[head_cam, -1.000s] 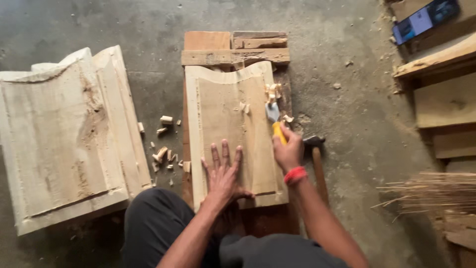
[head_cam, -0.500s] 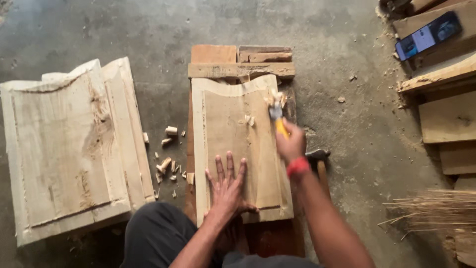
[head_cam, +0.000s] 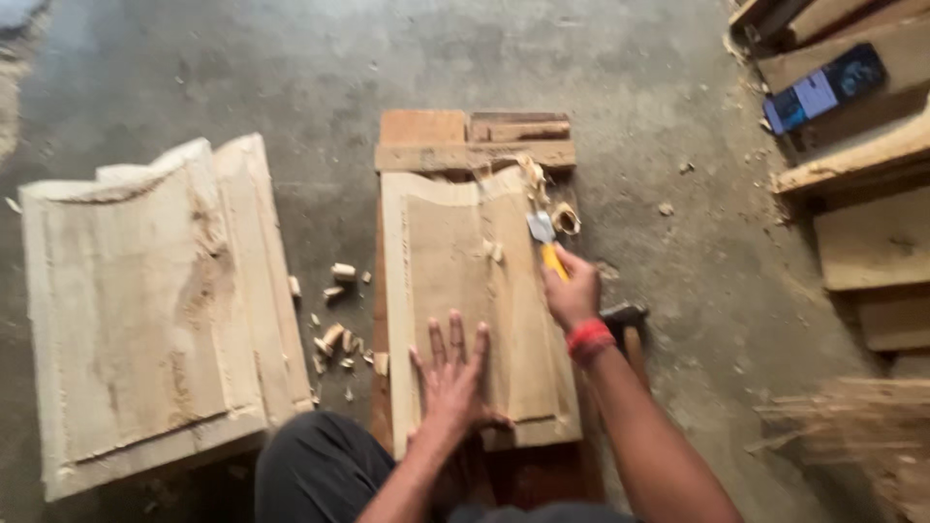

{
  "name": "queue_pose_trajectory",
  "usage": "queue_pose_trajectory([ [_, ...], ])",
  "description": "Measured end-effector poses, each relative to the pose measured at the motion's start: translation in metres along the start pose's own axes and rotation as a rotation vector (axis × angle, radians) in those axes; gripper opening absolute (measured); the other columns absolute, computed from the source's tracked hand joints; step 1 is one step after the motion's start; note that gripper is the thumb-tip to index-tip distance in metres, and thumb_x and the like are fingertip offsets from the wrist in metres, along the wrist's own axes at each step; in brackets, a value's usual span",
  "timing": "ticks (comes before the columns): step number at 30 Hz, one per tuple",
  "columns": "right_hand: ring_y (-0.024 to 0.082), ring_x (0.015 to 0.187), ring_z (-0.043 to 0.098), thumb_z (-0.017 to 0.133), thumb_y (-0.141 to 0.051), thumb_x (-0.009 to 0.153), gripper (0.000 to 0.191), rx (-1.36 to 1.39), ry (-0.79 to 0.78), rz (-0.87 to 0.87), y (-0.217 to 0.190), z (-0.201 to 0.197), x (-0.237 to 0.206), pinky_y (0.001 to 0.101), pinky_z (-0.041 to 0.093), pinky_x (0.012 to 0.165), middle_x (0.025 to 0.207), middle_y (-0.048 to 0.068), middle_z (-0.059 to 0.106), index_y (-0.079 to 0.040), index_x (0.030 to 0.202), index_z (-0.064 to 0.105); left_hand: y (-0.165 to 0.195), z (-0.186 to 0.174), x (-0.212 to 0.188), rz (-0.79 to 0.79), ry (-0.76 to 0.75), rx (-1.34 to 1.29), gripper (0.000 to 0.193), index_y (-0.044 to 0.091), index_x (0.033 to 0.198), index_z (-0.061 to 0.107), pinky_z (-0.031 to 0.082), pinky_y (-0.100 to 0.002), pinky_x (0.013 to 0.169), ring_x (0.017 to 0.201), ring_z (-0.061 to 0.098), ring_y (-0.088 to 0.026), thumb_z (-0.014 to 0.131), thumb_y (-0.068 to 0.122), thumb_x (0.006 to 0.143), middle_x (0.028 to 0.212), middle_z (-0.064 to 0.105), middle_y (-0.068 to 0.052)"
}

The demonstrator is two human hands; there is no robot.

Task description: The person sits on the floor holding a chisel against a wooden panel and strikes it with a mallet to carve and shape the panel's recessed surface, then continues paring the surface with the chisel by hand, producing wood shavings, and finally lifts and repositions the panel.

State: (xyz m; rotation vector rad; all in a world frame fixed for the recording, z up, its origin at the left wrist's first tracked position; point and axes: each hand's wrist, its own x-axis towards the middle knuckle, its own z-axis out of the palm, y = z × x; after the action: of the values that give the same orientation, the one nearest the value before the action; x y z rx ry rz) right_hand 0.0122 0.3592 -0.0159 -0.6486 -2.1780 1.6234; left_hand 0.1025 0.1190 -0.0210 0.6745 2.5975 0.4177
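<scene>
The left hand (head_cam: 453,380) lies flat, fingers spread, on the near end of the carved wooden panel (head_cam: 470,300), apparently pinning it against the boards beneath. Just beyond, the right hand (head_cam: 573,292) is closed around a yellow-handled chisel (head_cam: 544,240), blade on the panel's right edge beside curled shavings (head_cam: 565,218). A hammer (head_cam: 625,315) lies beside the wrist. Farther left rests a second carved panel (head_cam: 155,300).

A grey concrete floor (head_cam: 242,68) fills the view, dusty and scuffed. Stacked wooden planks (head_cam: 872,232) lie along its right edge.
</scene>
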Motion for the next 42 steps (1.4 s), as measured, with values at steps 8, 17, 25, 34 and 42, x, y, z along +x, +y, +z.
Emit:
queue_pose_trajectory([
  [8, 0.005, 0.058, 0.053, 0.066, -0.017, 0.095, 0.045, 0.169, 0.034, 0.008, -0.052, 0.013, 0.052, 0.026, 0.045, 0.045, 0.082, -0.001, 0.064, -0.005, 0.138, 0.065, -0.003, -0.003, 0.0, 0.003, -0.026, 0.0, 0.166, 0.022, 0.165, 0.003, -0.004, -0.086, 0.107, 0.15, -0.024, -0.051, 0.093, 0.075, 0.035, 0.167, -0.02, -0.021],
  [17, 0.005, 0.047, 0.049, 0.062, -0.014, 0.093, 0.065, 0.229, 0.126, 0.306, -0.04, -0.087, -0.115, 0.0232, 0.037, 0.037, 0.08, -0.001, 0.063, -0.006, 0.154, 0.041, 0.002, -0.006, -0.001, -0.048, -0.147, 0.044, 0.165, 0.021, 0.166, -0.001, -0.007, -0.087, 0.108, 0.148, -0.027, -0.051, 0.087, 0.083, 0.041, 0.165, -0.024, -0.024],
  [25, 0.009, 0.048, 0.054, 0.069, -0.017, 0.09, 0.053, 0.144, 0.128, 0.479, 0.035, -0.119, -0.244, 0.0257, 0.043, 0.039, 0.081, 0.003, 0.067, -0.002, 0.14, 0.058, -0.002, -0.014, -0.008, -0.019, 0.027, -0.026, 0.135, 0.026, 0.161, 0.009, 0.002, -0.077, 0.116, 0.153, -0.012, -0.044, 0.084, 0.077, 0.06, 0.165, -0.015, -0.025],
  [34, 0.01, 0.05, 0.056, 0.067, -0.019, 0.093, 0.043, 0.219, -0.012, 0.448, 0.032, -0.111, -0.241, 0.0282, 0.046, 0.041, 0.081, 0.003, 0.066, -0.003, 0.132, 0.062, -0.05, -0.02, -0.015, -0.458, 0.455, -0.384, 0.097, 0.001, 0.151, 0.04, 0.026, -0.054, 0.12, 0.149, 0.019, -0.049, 0.08, 0.051, 0.078, 0.159, 0.022, -0.035],
  [42, 0.011, 0.056, 0.057, 0.068, -0.025, 0.094, 0.041, 0.199, -0.091, 0.498, 0.013, -0.136, -0.232, 0.0284, 0.048, 0.05, 0.079, 0.004, 0.065, -0.008, 0.131, 0.062, -0.058, -0.026, -0.034, -0.648, 0.402, -0.38, 0.044, 0.006, 0.115, 0.065, 0.046, -0.054, 0.104, 0.133, 0.051, -0.041, 0.072, 0.038, 0.084, 0.131, 0.061, -0.021],
])
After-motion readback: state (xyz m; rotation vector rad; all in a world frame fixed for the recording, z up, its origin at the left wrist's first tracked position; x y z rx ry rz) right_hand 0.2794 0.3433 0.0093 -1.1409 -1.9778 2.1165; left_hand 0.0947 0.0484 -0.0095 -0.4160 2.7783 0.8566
